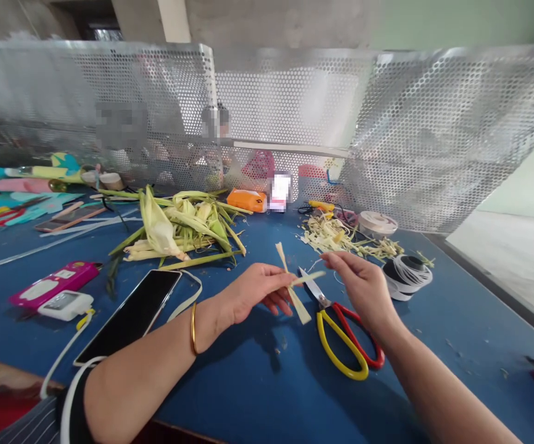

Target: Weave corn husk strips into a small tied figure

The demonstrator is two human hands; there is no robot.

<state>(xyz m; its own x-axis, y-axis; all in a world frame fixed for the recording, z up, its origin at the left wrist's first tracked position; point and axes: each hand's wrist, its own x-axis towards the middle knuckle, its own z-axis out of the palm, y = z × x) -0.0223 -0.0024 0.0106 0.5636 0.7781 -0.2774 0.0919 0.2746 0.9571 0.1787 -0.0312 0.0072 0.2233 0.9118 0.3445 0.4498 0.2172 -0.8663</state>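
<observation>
My left hand (260, 288), with a gold bangle on the wrist, pinches crossed pale corn husk strips (300, 307) between thumb and fingers. One strip runs lengthwise and another juts out to the right. My right hand (364, 283) is closed at the fingertips on a thin white thread (314, 266), a little right of the strips. Between and below the hands lie scissors (343, 345) with one yellow and one red handle, their blades slightly apart. Beside my right wrist stands a black-and-white spool of thread (407, 277).
A pile of green corn husks (179, 222) lies behind my left hand, with husk scraps (336, 237) and a tape roll (378, 223) at back right. A black phone (131, 314) and magenta device (57, 285) lie left. A perforated metal screen (290, 92) borders the blue table (248, 382).
</observation>
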